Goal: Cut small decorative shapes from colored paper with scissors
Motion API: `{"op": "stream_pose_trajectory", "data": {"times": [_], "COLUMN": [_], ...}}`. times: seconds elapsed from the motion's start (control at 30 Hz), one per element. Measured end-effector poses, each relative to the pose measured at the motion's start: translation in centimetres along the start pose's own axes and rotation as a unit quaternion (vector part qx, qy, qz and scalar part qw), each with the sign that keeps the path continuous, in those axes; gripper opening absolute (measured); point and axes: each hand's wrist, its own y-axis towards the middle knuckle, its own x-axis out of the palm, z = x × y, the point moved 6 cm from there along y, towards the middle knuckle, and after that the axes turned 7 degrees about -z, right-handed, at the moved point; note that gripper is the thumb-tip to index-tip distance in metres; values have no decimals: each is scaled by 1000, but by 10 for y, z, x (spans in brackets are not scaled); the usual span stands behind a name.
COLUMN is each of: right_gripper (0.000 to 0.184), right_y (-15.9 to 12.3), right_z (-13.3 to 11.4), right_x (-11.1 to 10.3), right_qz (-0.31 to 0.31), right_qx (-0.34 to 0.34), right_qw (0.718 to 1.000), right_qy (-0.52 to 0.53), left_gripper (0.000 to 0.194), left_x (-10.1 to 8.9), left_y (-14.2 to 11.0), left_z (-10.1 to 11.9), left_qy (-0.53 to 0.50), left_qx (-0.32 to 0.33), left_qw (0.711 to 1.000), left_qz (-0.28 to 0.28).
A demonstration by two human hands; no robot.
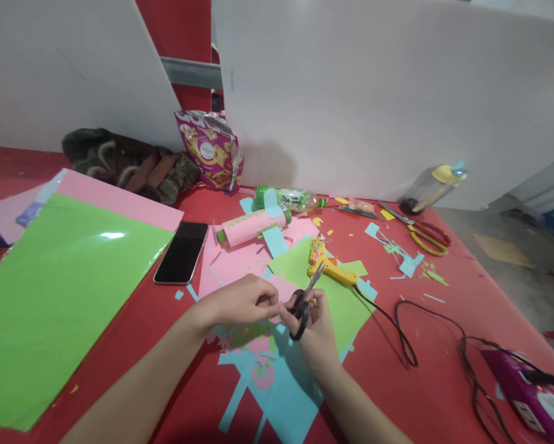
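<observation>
My right hand (317, 330) is wrapped around small black-handled scissors (313, 281), with their blades pointing up and away from me. My left hand (249, 301) is closed in a pinch, its fingertips close to those of the right hand. Whatever the left fingers hold is too small to make out. Beneath the hands lie blue paper (293, 385), pink paper (221, 271) and many small scraps. A round pink cutout (262, 375) rests on the blue paper. Just beyond the scissors, a yellow glue gun (334, 270) lies on green paper (350, 308).
Left are a phone (182, 253) and green sheets (73, 290). Behind stand a pink-wrapped roll (256, 227), a green bottle (295, 199) and a snack bag (209, 151). Right are larger scissors (427, 237), a clear bottle (431, 188), a black cord (443, 313) and a purple power strip (530, 394).
</observation>
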Motion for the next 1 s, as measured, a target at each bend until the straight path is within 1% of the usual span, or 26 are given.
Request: {"op": "stream_pose_trajectory", "data": {"times": [0.07,0.17,0.37,0.47,0.53,0.73,1.0], "right_gripper": [34,33,32,32,32,34,34], "right_y": [0,1,2,2,2,2,2], "right_z": [-1,0,2,2,2,1,0], "right_x": [1,3,0,-4,-6,-9,-10], "right_qz": [-3,-10,1,20,34,51,51], "right_qx": [6,9,10,8,5,-6,-9], "right_qw": [1000,1000,1000,1000,999,998,998], "right_qy": [-10,-13,-13,-8,1,20,21], "left_gripper": [22,22,17,20,22,22,27], "left_x": [1,1,-4,-7,-7,1,2], "left_y": [0,-1,1,2,2,5,7], "left_z": [0,-1,-3,-4,-5,-1,4], "left_qy": [3,0,-19,-41,-49,-42,-54], "left_qx": [8,4,-14,-16,-19,2,4], "left_qw": [1000,1000,999,997,996,999,995], "left_qz": [-8,-1,49,67,66,34,78]}}
